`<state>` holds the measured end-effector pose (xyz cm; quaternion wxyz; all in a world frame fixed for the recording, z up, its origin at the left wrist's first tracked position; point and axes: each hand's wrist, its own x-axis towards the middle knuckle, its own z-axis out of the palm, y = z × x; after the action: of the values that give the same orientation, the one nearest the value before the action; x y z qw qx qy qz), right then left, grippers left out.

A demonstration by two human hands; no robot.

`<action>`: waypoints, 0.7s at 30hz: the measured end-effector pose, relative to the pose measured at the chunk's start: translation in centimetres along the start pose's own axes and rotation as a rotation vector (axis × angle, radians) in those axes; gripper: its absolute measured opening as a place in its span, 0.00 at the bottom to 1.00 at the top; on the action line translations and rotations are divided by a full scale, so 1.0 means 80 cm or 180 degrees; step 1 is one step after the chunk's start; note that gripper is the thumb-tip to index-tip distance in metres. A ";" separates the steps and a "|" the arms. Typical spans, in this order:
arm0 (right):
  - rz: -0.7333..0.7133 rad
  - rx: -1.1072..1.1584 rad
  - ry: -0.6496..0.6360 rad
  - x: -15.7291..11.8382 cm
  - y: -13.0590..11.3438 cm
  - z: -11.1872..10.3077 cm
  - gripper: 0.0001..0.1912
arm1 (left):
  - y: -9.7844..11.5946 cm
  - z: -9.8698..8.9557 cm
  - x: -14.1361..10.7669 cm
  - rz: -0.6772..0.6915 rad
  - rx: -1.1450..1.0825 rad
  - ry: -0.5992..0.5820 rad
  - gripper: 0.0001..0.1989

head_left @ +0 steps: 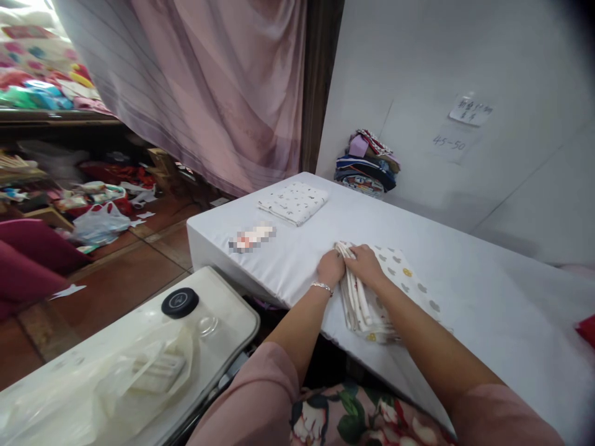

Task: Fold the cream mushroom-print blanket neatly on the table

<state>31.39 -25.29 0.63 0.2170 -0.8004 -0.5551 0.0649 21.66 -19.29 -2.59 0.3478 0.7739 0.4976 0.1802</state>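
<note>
A white cloth (404, 279) printed with grey shapes and a few yellow ones lies partly folded on the white-covered table (502, 291). Its left side is gathered into several layers. My left hand (331, 268), with a bracelet at the wrist, is closed on the far left corner of these layers. Right beside it, my right hand (365, 265) pinches the same folded edge from above. Part of the cloth is hidden under my right forearm. Farther back on the table rests a neatly folded white cloth (295, 202) with small dark prints.
A blurred-out small item (252, 238) lies near the table's left edge. Folded clothes (365, 164) are stacked against the wall. At lower left, a white surface (106, 334) carries a round black object (180, 302) and a plastic bag (139, 384). A pink curtain (242, 80) hangs behind.
</note>
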 end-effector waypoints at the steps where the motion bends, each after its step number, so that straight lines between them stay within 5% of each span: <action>1: 0.0059 -0.0003 -0.0084 0.000 0.002 -0.001 0.14 | 0.000 0.001 -0.001 -0.0014 -0.0056 0.0074 0.12; 13: 0.0415 0.1646 -0.0348 0.002 0.044 0.003 0.16 | -0.014 0.007 0.020 -0.0552 -0.0910 -0.0344 0.10; 21: 0.0468 0.1601 -0.0307 0.004 0.046 0.006 0.12 | -0.019 0.008 0.020 -0.0574 -0.1441 -0.0431 0.12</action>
<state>34.54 -25.91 -1.32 0.3771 -0.7555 -0.4715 0.2544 21.74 -17.70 -4.22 0.5595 0.6391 0.4871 0.2030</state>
